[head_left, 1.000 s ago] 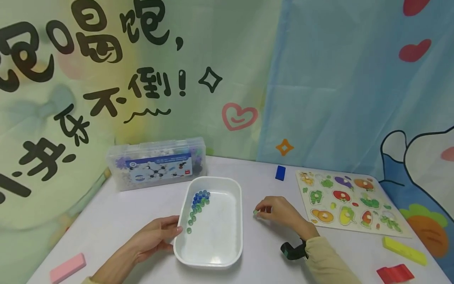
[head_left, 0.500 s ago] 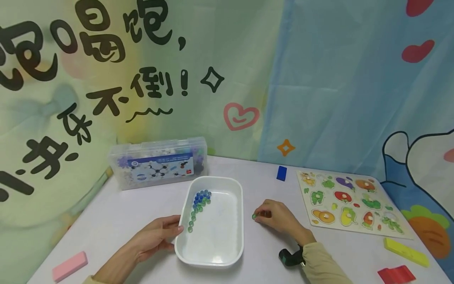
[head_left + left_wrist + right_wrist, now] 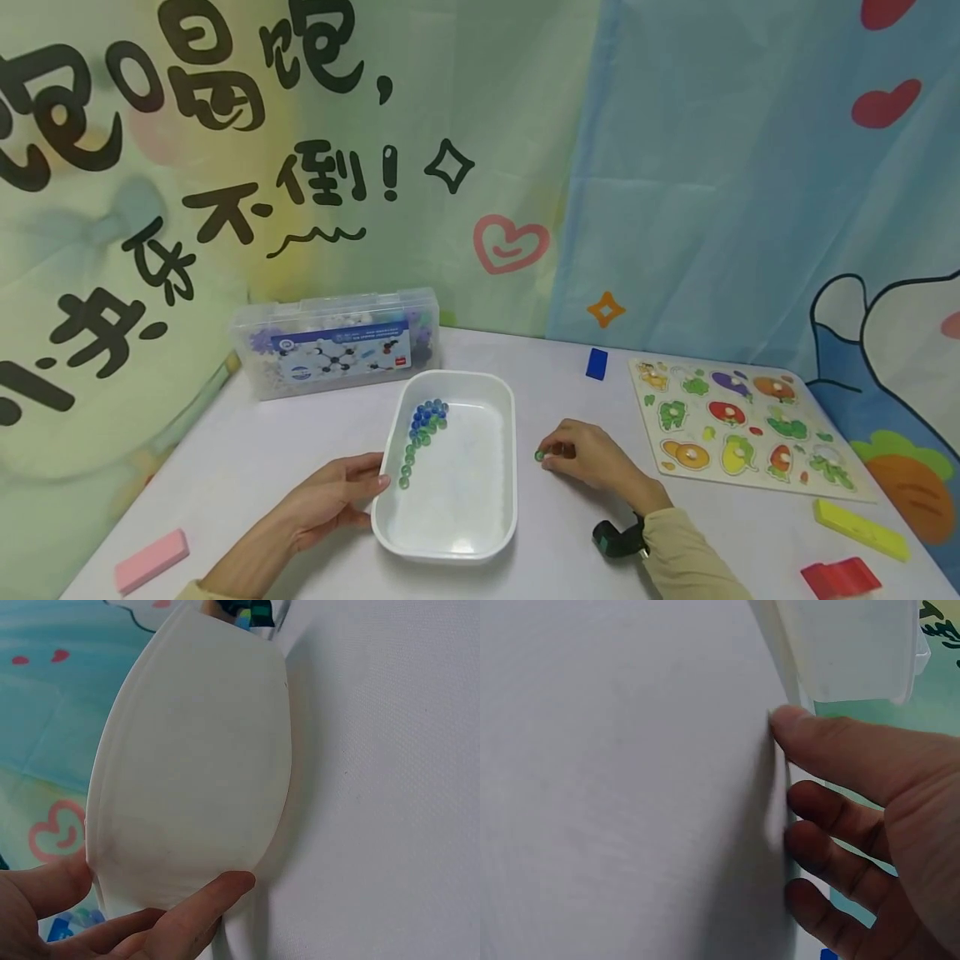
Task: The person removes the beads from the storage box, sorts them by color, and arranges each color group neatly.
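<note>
My left hand (image 3: 333, 502) grips a white rectangular tray (image 3: 457, 535) by its left side. In the left wrist view the thumb lies at the rim and the other fingers press against the outer wall. Blue marbles (image 3: 429, 410) cluster at the upper left inside the tray, and green marbles (image 3: 409, 459) trail down along the left side. To the right of the tray, close over the table, my right hand (image 3: 588, 454) pinches a small green marble (image 3: 539, 456) between thumb and fingertips. Its fingers are curled in the right wrist view, where the marble is mostly hidden.
Behind the tray stands a clear plastic box (image 3: 337, 350) of coloured parts. A vegetable puzzle board (image 3: 742, 425) lies at the right. Around them are a blue block (image 3: 597, 364), a yellow block (image 3: 861, 530), a red piece (image 3: 840, 578) and a pink block (image 3: 152, 561).
My right hand has dipped slightly toward the table and keeps the green marble. The left hand and tray stay in place, with the marbles inside arranged as before.
</note>
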A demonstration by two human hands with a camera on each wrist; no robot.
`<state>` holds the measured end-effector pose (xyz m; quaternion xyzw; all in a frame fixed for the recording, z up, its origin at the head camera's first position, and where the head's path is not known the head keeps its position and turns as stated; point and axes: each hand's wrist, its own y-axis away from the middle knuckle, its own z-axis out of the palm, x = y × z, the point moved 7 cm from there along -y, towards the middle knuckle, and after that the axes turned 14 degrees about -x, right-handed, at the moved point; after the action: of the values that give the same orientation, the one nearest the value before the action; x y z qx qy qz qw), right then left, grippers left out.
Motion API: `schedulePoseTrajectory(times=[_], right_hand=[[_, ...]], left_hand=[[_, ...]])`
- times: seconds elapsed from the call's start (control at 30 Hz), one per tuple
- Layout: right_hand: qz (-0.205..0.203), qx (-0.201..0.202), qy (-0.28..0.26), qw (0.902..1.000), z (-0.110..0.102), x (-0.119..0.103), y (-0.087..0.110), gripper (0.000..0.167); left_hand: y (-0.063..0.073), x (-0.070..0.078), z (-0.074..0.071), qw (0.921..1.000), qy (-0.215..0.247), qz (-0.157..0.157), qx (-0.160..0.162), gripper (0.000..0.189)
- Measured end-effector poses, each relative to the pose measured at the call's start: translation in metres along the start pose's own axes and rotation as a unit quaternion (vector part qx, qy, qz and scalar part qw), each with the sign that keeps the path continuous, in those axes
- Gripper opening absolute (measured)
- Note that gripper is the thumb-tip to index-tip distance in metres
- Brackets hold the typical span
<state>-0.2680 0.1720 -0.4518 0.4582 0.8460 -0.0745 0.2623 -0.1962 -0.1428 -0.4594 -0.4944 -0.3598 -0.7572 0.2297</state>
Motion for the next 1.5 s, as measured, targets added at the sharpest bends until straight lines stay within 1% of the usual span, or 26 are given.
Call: schedulePoseTrajectory(times=[0.17,0.23,0.33,0.43,0.5,0.6,0.7,0.8,0.87,1.0,1.1,1.23,1.37,1.5], right_hand=[[0.001,-0.025,0.031,0.9992,-0.005,-0.005,-0.003,0.017],[-0.003,-0.025,0.049,0.9985,-0.012,-0.009,-0.003,0.017],[-0.022,-0.008,0.071,0.9972,-0.027,-0.021,-0.005,0.018],[-0.040,0.014,0.076,0.9962,-0.044,-0.040,-0.009,0.018],[-0.053,0.023,0.076,0.9954,-0.054,-0.056,-0.014,0.019],[-0.072,0.019,0.071,0.9948,-0.063,-0.084,-0.023,0.020],[-0.089,0.001,0.068,0.9937,-0.063,-0.112,-0.036,0.020],[-0.112,-0.022,0.070,0.9911,-0.055,-0.138,-0.052,0.019],[-0.129,-0.040,0.067,0.9886,-0.045,-0.152,-0.063,0.018],[-0.159,-0.075,0.058,0.9828,-0.019,-0.170,-0.081,0.017],[-0.155,-0.115,0.066,0.9790,0.006,-0.173,-0.091,0.017],[-0.134,-0.162,0.096,0.9730,0.034,-0.172,-0.098,0.016],[-0.130,-0.182,0.120,0.9673,0.049,-0.173,-0.101,0.015],[-0.129,-0.193,0.138,0.9627,0.058,-0.174,-0.102,0.016]], left_hand=[[0.000,0.000,-0.002,1.0000,0.000,0.003,0.000,0.070],[0.000,-0.001,-0.002,1.0000,-0.001,0.004,-0.002,0.070],[0.000,-0.001,-0.002,1.0000,-0.004,0.005,-0.001,0.070],[0.000,-0.002,-0.002,1.0000,-0.005,0.006,0.000,0.070],[0.000,-0.002,-0.002,1.0000,-0.005,0.006,0.000,0.069],[0.000,-0.002,-0.002,1.0000,-0.004,0.005,0.000,0.069],[0.000,-0.002,-0.002,1.0000,-0.004,0.001,0.003,0.069],[0.000,-0.002,-0.002,1.0000,-0.004,-0.001,0.005,0.070],[0.001,-0.001,-0.001,1.0000,-0.004,0.001,0.003,0.069],[0.000,0.000,0.002,0.9997,0.000,0.018,-0.016,0.069],[0.000,0.001,0.004,0.9990,0.002,0.032,-0.032,0.067],[0.001,0.002,0.005,0.9985,0.002,0.040,-0.036,0.066],[0.001,0.001,0.004,0.9988,-0.004,0.038,-0.031,0.067],[0.001,0.001,0.003,0.9990,-0.007,0.034,-0.030,0.068]])
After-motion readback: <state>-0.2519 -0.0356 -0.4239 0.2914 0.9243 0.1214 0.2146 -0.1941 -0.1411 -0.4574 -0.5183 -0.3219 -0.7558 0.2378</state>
